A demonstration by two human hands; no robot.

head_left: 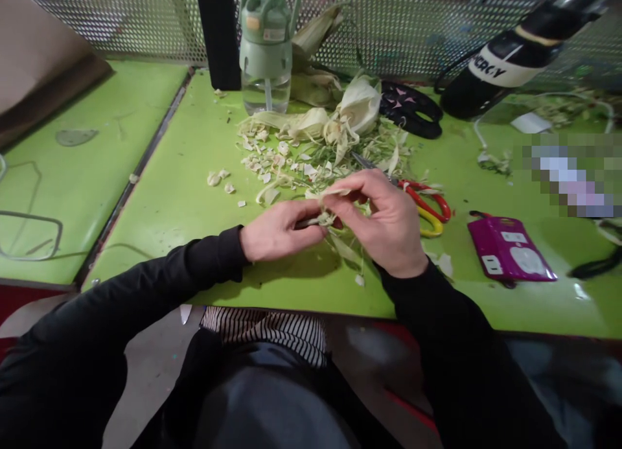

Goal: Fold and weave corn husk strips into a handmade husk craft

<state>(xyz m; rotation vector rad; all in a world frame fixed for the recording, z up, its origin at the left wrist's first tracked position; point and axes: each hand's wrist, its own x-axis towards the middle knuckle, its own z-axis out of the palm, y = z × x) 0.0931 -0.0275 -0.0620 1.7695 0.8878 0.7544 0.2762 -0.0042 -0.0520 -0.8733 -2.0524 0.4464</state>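
Note:
Over the front part of the green table, my left hand (276, 234) is closed on a thin pale stick (308, 222) with husk fibres at its end. My right hand (389, 222) meets it from the right, thumb and fingers pinching a pale strip of corn husk (336, 192). Where the strip joins the stick is partly covered by my fingers. Scissors (437, 203) with red and yellow handles lie just beyond my right hand. Behind both hands spreads a heap of cut husk scraps (286, 161), with larger corn husks (359, 105) on top.
At the back stand a green water bottle (265, 67) and a black phone-like slab (219, 41) against a perforated metal screen (393, 28). A black bottle (500, 67) leans at the right, near a purple pouch (510, 248). Brown paper (43, 60) lies at the left.

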